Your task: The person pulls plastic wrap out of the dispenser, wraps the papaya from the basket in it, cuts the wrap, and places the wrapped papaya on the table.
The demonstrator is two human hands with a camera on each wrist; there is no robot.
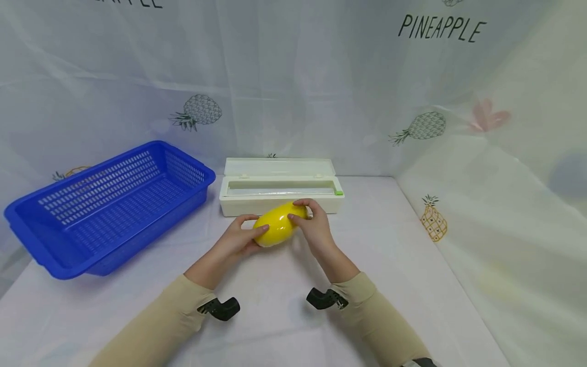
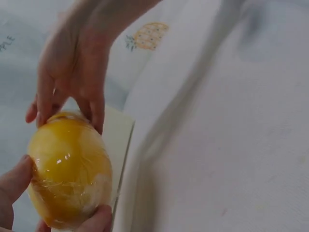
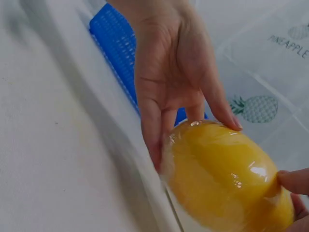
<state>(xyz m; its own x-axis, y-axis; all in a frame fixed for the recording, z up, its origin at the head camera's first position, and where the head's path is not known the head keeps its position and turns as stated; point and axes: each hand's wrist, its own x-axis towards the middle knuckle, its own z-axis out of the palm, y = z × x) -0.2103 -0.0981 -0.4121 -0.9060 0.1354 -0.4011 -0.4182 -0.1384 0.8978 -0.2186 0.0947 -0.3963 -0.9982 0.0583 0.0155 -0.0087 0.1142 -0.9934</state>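
Both sleeved arms reach in, left hand (image 1: 239, 239) and right hand (image 1: 314, 229) cupping the film-wrapped yellow fruit (image 1: 278, 229) near the wrap dispenser (image 1: 279, 199); wrapping looks finished, and smoothing loose ends probably needs gentle pressure.

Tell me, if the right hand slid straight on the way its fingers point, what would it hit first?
Probably the white dispenser box. The right hand grips the far end of the yellow wrapped fruit, fingers aimed forward and slightly left, and the box lies just beyond them. Depth is hard to judge, so contact may be nearer than it looks.

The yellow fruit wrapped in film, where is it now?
In the head view, the yellow fruit is at the table's centre, held between the left hand and right hand, just before the white film dispenser.
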